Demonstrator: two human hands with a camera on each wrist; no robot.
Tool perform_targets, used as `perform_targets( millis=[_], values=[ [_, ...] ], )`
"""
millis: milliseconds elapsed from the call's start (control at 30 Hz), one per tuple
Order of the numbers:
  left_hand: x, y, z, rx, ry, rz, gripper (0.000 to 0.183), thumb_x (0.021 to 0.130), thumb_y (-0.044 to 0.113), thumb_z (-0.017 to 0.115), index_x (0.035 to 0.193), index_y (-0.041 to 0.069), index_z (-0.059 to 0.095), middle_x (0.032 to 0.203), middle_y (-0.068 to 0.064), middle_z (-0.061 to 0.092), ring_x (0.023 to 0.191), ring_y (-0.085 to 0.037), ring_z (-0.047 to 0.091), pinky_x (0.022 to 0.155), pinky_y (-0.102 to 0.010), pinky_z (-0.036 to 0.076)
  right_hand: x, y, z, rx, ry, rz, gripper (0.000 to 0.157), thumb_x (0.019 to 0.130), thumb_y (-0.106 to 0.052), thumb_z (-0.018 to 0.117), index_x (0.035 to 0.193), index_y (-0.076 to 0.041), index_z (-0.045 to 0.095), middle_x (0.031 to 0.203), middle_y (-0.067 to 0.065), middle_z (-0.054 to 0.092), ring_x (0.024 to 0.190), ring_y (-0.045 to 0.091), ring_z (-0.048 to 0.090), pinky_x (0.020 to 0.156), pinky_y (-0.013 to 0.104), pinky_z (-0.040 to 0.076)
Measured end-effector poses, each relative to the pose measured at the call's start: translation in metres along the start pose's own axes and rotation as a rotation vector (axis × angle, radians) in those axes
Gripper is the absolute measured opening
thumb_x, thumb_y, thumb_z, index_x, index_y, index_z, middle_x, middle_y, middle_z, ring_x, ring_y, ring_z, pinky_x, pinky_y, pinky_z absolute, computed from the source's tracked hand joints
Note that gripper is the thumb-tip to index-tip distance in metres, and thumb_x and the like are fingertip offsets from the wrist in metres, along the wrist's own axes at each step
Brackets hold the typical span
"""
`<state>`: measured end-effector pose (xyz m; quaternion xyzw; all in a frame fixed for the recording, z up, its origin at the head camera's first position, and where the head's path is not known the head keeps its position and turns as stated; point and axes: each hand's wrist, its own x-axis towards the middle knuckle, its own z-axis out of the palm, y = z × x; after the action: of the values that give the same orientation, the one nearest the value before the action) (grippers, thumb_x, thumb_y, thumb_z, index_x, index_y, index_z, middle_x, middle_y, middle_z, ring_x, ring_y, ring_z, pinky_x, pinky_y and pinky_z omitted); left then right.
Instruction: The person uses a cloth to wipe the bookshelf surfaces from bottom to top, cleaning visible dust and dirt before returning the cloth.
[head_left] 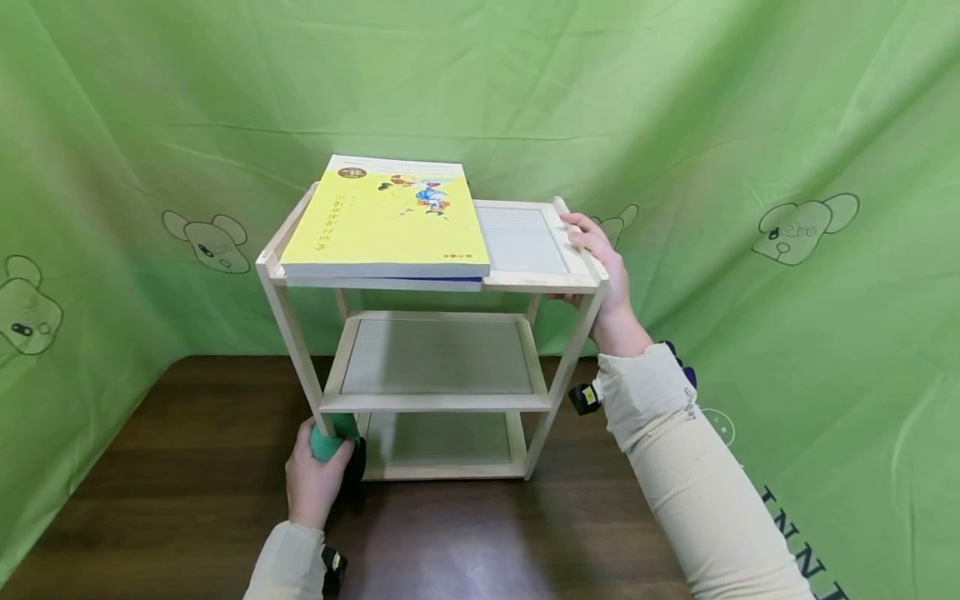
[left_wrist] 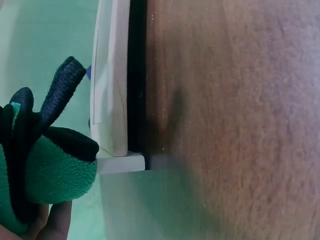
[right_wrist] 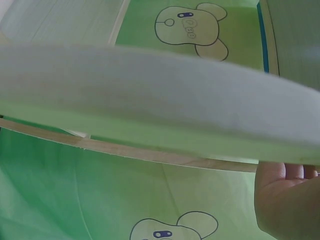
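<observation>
A light wooden three-tier shelf (head_left: 442, 403) stands on the dark wood-grain surface. Low at its front left leg, my left hand (head_left: 313, 482) holds a fuzzy green cloth (head_left: 326, 447) with black parts against the leg. In the left wrist view the green and black cloth (left_wrist: 60, 167) bulges beside the lowest tier's corner (left_wrist: 117, 162), with fingertips showing below it. My right hand (head_left: 609, 279) grips the top tier's right side rail (head_left: 581, 237), its fingers over the edge. In the right wrist view a shelf post, blurred and close, crosses in front of the right hand (right_wrist: 290, 200).
A yellow-covered book (head_left: 375, 221) lies on the left part of the top tier, over another book whose blue edge (head_left: 442, 278) peeks out. A green curtain (head_left: 525, 83) with mouse drawings hangs behind and at both sides. The dark tabletop (head_left: 480, 542) extends in front.
</observation>
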<state>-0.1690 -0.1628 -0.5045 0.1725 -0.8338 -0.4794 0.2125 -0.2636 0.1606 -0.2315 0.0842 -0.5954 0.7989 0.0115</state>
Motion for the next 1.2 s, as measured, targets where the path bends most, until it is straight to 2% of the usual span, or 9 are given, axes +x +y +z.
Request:
perform_targets(
  millis=[133, 300, 467, 833, 1000, 1200],
  values=[
    [0.0, -0.003, 0.001, 0.01, -0.033, -0.014, 0.054, 0.08, 0.024, 0.068, 0.129, 0.016, 0.047, 0.107, -0.018, 0.061, 0.089, -0.034, 0.058, 0.067, -0.042, 0.043, 0.0, 0.0, 0.0, 0.012, -0.007, 0.0, 0.032, 0.092, -0.022, 0.039, 0.122, -0.021, 0.048, 0.135, 0.005, 0.035, 0.094, 0.021, 0.046, 0.049, 0.026, 0.045],
    [-0.004, -0.015, 0.002, 0.024, -0.113, -0.063, 0.059, 0.081, 0.024, 0.066, 0.134, 0.012, 0.041, 0.115, -0.021, 0.056, 0.098, -0.036, 0.055, 0.075, -0.048, 0.044, 0.001, 0.002, 0.001, -0.005, -0.006, 0.0, 0.032, 0.091, -0.023, 0.041, 0.122, -0.022, 0.049, 0.136, 0.005, 0.036, 0.096, 0.022, 0.045, 0.049, 0.027, 0.045],
    [-0.007, -0.024, 0.003, 0.028, -0.121, -0.07, 0.061, 0.081, 0.022, 0.065, 0.135, 0.01, 0.039, 0.117, -0.023, 0.054, 0.101, -0.039, 0.054, 0.08, -0.053, 0.043, 0.0, 0.003, 0.003, -0.014, 0.0, -0.006, 0.031, 0.09, -0.022, 0.042, 0.12, -0.022, 0.051, 0.135, 0.005, 0.036, 0.095, 0.023, 0.046, 0.049, 0.027, 0.045],
    [-0.007, -0.023, 0.003, 0.007, -0.176, -0.123, 0.068, 0.081, 0.026, 0.067, 0.139, 0.013, 0.033, 0.124, -0.022, 0.049, 0.107, -0.038, 0.05, 0.084, -0.053, 0.042, 0.0, 0.001, 0.002, -0.028, 0.004, -0.017, 0.032, 0.09, -0.023, 0.042, 0.122, -0.022, 0.05, 0.136, 0.006, 0.035, 0.095, 0.023, 0.046, 0.048, 0.027, 0.045],
    [-0.007, -0.024, 0.002, -0.024, -0.216, -0.141, 0.081, 0.079, 0.032, 0.07, 0.143, 0.012, 0.024, 0.129, -0.022, 0.044, 0.112, -0.037, 0.046, 0.086, -0.055, 0.041, 0.0, 0.002, 0.002, -0.035, 0.012, -0.013, 0.031, 0.09, -0.022, 0.042, 0.12, -0.023, 0.051, 0.137, 0.005, 0.035, 0.097, 0.023, 0.045, 0.049, 0.027, 0.045],
    [-0.008, -0.025, 0.003, -0.084, -0.262, -0.12, 0.099, 0.074, 0.037, 0.076, 0.147, 0.012, 0.013, 0.133, -0.021, 0.035, 0.116, -0.036, 0.04, 0.09, -0.053, 0.037, 0.001, 0.001, 0.0, -0.033, 0.011, -0.018, 0.033, 0.09, -0.023, 0.042, 0.122, -0.021, 0.049, 0.135, 0.006, 0.035, 0.095, 0.023, 0.046, 0.048, 0.027, 0.046]
  ],
)
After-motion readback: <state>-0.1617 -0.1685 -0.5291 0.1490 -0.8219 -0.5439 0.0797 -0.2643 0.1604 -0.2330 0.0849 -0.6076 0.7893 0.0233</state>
